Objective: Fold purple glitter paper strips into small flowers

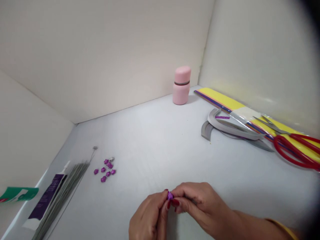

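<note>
My L hand point(147, 213) & R hand point(197, 203) are both clenched on a small purple glitter piece point(170, 196), pinched betw fingertips, held up off the worktop point(150, 133) at 6 o'clock. More purple glitter bits point(105, 170) sit in a loose cluster at 10 o'clock, w/ a bundle of thin wire stems point(65, 190) just left of them. Pink flask point(181, 85) at 12. Red-handled scissors point(295, 151) lie on yellow strips point(225, 103) at 2 o'clock, grey curved strips point(225, 125) beside them.
</note>
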Demonstrator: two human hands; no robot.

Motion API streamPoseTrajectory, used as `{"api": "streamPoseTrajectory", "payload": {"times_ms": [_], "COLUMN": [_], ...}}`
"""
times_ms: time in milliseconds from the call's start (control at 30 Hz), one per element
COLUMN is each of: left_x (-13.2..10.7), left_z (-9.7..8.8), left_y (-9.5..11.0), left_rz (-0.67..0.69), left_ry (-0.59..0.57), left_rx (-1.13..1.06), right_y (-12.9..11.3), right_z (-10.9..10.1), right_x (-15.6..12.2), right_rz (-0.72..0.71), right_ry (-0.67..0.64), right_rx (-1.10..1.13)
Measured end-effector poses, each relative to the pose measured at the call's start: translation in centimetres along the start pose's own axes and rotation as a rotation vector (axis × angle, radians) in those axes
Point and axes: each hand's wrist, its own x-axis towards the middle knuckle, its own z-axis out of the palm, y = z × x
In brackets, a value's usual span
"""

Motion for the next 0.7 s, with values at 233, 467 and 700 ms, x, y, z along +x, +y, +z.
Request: {"api": "streamPoseTrajectory", "payload": {"times_ms": [233, 467, 700], "left_x": [0.0, 0.4, 0.6], "left_z": [0.1, 0.2, 0.7], "left_y": [0.4, 0.8, 0.9], "left_rz": [0.074, 0.136, 0.124], "left_ry": [0.025, 0.044, 0.06], "left_rx": [0.166, 0.233, 0.267], "right_y": [-0.1, -0.1, -0.3], "right_z": [0.0, 0.5, 1.2], "right_x": [-0.1, -0.4, -0.2], "right_rz": [-0.083, -0.125, -0.08], "right_ry": [0.002, 0.083, 0.166], "right_rx": [-0.092, -0.147, -0.16]}}
